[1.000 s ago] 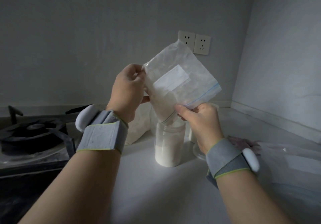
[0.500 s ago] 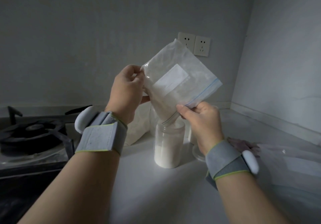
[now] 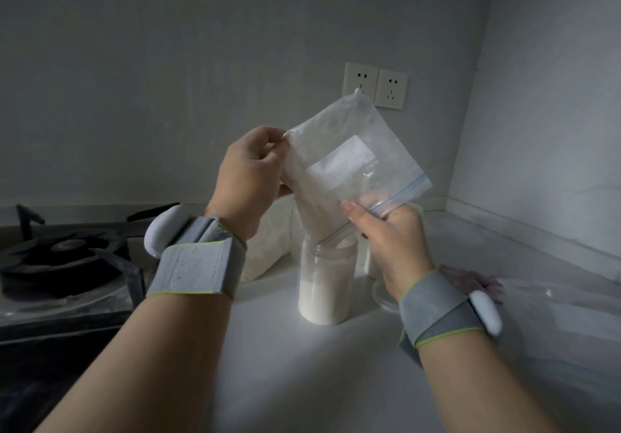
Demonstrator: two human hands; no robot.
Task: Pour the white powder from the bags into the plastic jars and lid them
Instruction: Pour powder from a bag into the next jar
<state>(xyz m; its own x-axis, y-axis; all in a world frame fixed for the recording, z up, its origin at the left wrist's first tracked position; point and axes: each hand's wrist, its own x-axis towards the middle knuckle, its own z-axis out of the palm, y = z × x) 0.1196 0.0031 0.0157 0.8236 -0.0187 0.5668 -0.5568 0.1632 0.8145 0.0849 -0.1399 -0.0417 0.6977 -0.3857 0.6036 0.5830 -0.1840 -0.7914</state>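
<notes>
- Plain grey walls [image 3: 168, 62] are meeting in a corner beyond the far right of the pale surface [image 3: 302, 382].
- Two white sockets [image 3: 374, 85] are sitting side by side on the back wall.
- A dark gas stove [image 3: 64, 264] is standing at the surface's left edge.
- Dim light is falling on the surface's middle.

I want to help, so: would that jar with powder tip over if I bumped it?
Probably not easily: the jar is tall and narrow, but the white powder sits low, likely steadying it. A hard bump might spill some, since its top is open. Its plastic wall probably feels smooth.
</notes>
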